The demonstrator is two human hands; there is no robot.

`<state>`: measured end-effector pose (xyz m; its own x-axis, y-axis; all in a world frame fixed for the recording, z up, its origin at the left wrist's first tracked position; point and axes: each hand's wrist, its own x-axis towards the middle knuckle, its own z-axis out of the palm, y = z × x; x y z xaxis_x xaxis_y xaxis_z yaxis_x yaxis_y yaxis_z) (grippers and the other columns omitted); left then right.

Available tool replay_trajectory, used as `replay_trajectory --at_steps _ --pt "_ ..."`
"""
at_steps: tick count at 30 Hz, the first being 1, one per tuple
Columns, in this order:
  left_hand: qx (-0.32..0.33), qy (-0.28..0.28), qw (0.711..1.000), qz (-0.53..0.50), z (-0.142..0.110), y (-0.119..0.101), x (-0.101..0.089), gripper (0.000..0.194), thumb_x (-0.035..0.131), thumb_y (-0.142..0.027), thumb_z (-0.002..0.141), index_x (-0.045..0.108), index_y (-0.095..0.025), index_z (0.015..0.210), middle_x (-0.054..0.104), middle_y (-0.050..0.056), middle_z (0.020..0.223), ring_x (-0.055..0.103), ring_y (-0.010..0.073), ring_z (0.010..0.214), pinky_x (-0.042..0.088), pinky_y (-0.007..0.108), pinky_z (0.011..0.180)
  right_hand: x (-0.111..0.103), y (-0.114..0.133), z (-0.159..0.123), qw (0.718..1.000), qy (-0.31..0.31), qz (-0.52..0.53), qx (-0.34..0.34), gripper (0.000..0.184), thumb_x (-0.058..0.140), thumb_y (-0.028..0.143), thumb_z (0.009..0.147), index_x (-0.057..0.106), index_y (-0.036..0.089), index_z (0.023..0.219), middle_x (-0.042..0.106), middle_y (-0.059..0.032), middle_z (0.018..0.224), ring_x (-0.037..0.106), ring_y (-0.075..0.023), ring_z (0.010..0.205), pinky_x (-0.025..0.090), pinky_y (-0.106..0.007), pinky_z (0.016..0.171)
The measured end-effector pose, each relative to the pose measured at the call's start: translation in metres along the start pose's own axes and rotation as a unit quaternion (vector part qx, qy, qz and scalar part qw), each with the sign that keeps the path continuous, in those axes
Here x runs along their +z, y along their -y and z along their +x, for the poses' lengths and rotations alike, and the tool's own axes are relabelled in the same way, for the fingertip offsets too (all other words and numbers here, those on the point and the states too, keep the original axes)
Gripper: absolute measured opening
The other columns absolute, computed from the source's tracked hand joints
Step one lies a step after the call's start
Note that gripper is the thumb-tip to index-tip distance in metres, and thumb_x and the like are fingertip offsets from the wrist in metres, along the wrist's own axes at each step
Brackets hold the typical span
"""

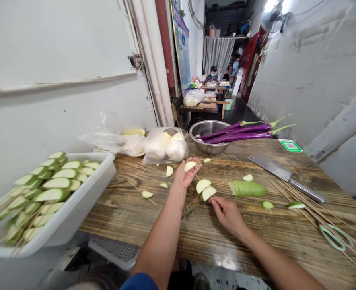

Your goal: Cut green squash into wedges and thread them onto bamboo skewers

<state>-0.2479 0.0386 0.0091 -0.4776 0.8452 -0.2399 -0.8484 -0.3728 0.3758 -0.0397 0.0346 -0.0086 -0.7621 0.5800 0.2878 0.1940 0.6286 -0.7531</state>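
Note:
My left hand (pixel 187 176) is turned palm up and holds a half-round, green-skinned vegetable slice (pixel 190 166) against its fingers. In a pinch grip, my right hand (pixel 227 213) has the lower end of a thin wooden skewer (pixel 211 197). Two more half-round slices (pixel 208 193) are threaded on that skewer, between the hands. Right of them lies a cut green vegetable (pixel 248 188), its slices still lined up. Several loose slices (pixel 147 194) are scattered over the wooden table (pixel 129 217).
A white tub (pixel 105 165) of skewered slices stands left. Behind are bagged white produce (pixel 165 145) and a steel bowl (pixel 211 149) with purple eggplants (pixel 241 133). A cleaver (pixel 271 167), loose skewers (pixel 304 201) and green-handled scissors (pixel 331 237) lie right. A person (pixel 212 75) sits far back.

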Motion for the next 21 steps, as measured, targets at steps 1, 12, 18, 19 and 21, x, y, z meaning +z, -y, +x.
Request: replay_trajectory --at_steps 1,12,18,19,21 --pt "0.002 -0.001 1.000 -0.002 0.0001 -0.0009 -0.0007 0.027 0.034 -0.023 0.089 0.055 -0.008 0.085 0.062 0.015 0.090 0.059 0.0239 0.095 0.051 0.043 0.079 0.0000 0.0005 -0.0003 1.000 0.000 0.001 0.001 0.025 0.038 0.022 0.086 0.061 0.016 0.081 0.064 -0.0036 0.071 0.058 -0.0146 0.062 0.040 -0.021 0.060" --pt "-0.001 -0.021 1.000 0.014 0.0009 0.0000 0.0012 0.030 0.033 -0.025 0.089 0.057 -0.008 0.083 0.062 0.014 0.086 0.060 0.0206 0.088 0.052 0.039 0.074 0.0004 -0.0001 0.0001 1.000 0.003 0.000 -0.002 0.026 0.037 0.022 0.086 0.062 0.017 0.079 0.065 -0.0037 0.070 0.058 -0.0152 0.062 0.041 -0.021 0.059" --pt "-0.001 -0.017 1.000 0.014 0.0009 0.0009 0.0016 0.030 0.032 -0.026 0.089 0.057 -0.009 0.084 0.062 0.014 0.087 0.061 0.0203 0.088 0.052 0.039 0.073 0.0005 -0.0005 0.0000 1.000 0.002 -0.008 -0.006 0.027 0.037 0.023 0.087 0.062 0.017 0.079 0.064 -0.0033 0.067 0.057 -0.0148 0.059 0.040 -0.021 0.057" --pt "0.000 -0.019 1.000 0.017 0.0010 0.0009 0.0016 0.030 0.032 -0.026 0.089 0.057 -0.010 0.084 0.062 0.014 0.087 0.061 0.0203 0.087 0.052 0.039 0.073 0.0005 -0.0006 0.0000 1.000 0.001 -0.007 -0.007 0.027 0.036 0.023 0.087 0.062 0.017 0.079 0.064 -0.0034 0.068 0.057 -0.0148 0.059 0.040 -0.021 0.057" --pt "0.002 -0.022 1.000 0.020 0.0011 0.0008 0.0018 0.030 0.032 -0.026 0.089 0.057 -0.010 0.085 0.062 0.014 0.087 0.061 0.0201 0.087 0.052 0.039 0.073 0.0006 -0.0010 0.0000 1.000 0.000 -0.005 -0.006 0.028 0.036 0.023 0.087 0.062 0.017 0.079 0.065 -0.0036 0.069 0.058 -0.0149 0.060 0.040 -0.021 0.058"
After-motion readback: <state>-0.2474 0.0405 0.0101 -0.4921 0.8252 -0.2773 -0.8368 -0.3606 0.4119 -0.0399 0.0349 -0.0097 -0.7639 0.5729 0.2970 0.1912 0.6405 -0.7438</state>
